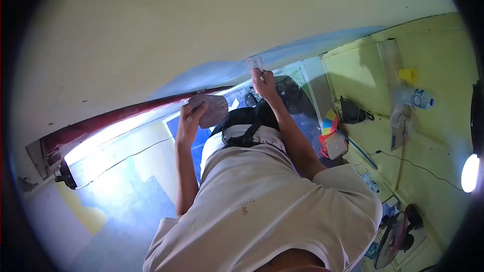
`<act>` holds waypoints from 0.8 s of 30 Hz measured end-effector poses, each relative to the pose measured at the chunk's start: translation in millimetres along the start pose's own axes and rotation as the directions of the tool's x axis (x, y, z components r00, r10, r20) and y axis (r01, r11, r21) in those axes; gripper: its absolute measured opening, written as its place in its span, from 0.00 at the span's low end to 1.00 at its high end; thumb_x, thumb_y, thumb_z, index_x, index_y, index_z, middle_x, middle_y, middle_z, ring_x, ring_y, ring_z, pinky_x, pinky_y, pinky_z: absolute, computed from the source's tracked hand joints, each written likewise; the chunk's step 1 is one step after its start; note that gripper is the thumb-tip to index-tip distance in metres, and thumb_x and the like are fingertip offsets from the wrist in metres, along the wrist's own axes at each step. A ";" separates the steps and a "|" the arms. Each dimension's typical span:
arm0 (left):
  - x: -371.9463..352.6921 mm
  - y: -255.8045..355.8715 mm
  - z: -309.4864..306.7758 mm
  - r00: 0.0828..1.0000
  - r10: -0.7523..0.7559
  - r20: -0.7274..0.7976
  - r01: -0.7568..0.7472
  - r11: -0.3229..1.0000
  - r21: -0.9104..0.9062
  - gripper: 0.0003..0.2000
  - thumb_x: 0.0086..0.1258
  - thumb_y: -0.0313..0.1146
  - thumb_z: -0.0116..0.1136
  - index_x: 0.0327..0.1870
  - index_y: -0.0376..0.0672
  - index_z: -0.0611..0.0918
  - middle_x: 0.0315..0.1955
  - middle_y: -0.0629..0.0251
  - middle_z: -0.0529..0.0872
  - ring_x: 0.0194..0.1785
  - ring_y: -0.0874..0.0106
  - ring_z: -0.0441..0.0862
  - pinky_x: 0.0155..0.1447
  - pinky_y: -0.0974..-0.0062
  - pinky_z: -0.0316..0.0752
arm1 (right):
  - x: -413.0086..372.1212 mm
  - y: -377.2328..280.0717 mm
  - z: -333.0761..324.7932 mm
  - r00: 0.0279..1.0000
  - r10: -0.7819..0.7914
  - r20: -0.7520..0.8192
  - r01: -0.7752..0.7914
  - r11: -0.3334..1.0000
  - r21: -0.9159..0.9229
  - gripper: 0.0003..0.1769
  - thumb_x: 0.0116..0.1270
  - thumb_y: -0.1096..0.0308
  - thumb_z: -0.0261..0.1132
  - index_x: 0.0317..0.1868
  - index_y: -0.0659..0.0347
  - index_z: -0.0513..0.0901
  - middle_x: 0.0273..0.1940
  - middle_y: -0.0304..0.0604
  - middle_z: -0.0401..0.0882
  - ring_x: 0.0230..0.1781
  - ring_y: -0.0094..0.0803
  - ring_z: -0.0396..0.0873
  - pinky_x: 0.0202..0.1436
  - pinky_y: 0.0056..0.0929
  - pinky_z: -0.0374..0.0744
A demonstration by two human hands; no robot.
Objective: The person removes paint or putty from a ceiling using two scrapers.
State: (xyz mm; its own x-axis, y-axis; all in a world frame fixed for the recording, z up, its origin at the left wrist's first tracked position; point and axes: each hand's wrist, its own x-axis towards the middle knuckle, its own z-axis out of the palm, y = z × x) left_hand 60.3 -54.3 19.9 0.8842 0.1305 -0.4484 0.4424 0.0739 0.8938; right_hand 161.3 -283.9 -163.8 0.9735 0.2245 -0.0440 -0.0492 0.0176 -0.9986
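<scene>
Cream above, bluish below: facing a broad surface with a flat tool in each hand

Facing a broad cream surface spreading across the upper part of the frame, seeing a few small dark specks on it at left and a bluish band tinting it towards the centre. Seeing at right a yellow-green surface, not being able to tell whether wall or floor, with a yellow cup near a clear bottle, and a lit lamp at the far right. Looking down at lower left on pale ground patched with grey-blue and yellow, partly washed out by white light.

Pinching a thin blade between thumb and fingers of the right hand, just above the centre of the frame, at the bluish band; not being able to tell whether touching or just hovering. Gripping a grey plate in the left hand, left of centre, pressing the thumb over its face, holding it lower than the blade and apart from it.

Meeting the cream surface's lower edge at a dark red strip, rising from lower left towards the centre, close to the plate in the frame. Leaving a gap between the hands, and having wide, unbroken cream above the right one.
</scene>
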 end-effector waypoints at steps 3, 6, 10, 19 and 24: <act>-1.7 -0.9 1.8 1.000 -0.004 0.011 0.004 1.000 0.007 0.12 0.71 0.33 0.60 0.48 0.35 0.83 0.40 0.66 0.87 0.44 0.77 0.81 0.50 0.76 0.75 | -8.0 -14.9 2.5 0.996 0.088 0.004 -0.088 0.988 0.125 0.32 0.76 0.48 0.56 0.16 0.60 0.70 0.11 0.31 0.66 0.12 0.18 0.66 0.17 0.25 0.63; -0.8 -9.3 -3.2 1.000 -0.023 0.004 0.023 1.000 0.005 0.11 0.71 0.33 0.60 0.48 0.35 0.83 0.40 0.66 0.87 0.44 0.77 0.81 0.51 0.76 0.75 | -5.5 0.7 0.8 0.996 0.083 -0.006 -0.083 0.994 0.065 0.31 0.76 0.49 0.56 0.17 0.61 0.72 0.12 0.32 0.68 0.13 0.19 0.66 0.18 0.26 0.63; -0.8 -7.2 1.4 1.000 -0.006 0.019 0.006 1.000 -0.021 0.11 0.71 0.33 0.60 0.47 0.35 0.83 0.40 0.67 0.86 0.43 0.78 0.81 0.50 0.76 0.74 | -5.2 2.8 3.8 0.997 0.067 -0.029 -0.064 0.993 0.100 0.30 0.75 0.50 0.57 0.18 0.62 0.73 0.12 0.33 0.68 0.14 0.19 0.66 0.19 0.27 0.64; -1.4 -6.2 -2.1 1.000 -0.007 0.011 0.007 1.000 0.005 0.11 0.69 0.32 0.62 0.48 0.36 0.83 0.40 0.67 0.87 0.44 0.77 0.81 0.49 0.76 0.74 | -10.2 -1.8 6.6 0.990 0.139 -0.012 -0.135 0.973 0.188 0.29 0.75 0.51 0.57 0.18 0.62 0.72 0.12 0.30 0.66 0.15 0.17 0.65 0.19 0.26 0.63; -3.5 -11.2 4.2 1.000 -0.022 -0.012 0.022 0.999 -0.026 0.12 0.69 0.32 0.62 0.48 0.36 0.83 0.40 0.66 0.87 0.44 0.77 0.81 0.49 0.77 0.74 | -7.9 -19.8 8.2 0.998 0.057 -0.033 -0.051 0.984 0.172 0.29 0.76 0.54 0.57 0.17 0.59 0.70 0.12 0.28 0.64 0.15 0.15 0.64 0.18 0.25 0.61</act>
State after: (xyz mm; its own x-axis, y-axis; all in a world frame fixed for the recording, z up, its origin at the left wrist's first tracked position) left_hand 52.9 -59.8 11.4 0.8725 0.1404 -0.4681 0.4575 0.1022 0.8833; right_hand 152.8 -278.1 -143.4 0.9759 0.1927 -0.1020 -0.1362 0.1735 -0.9754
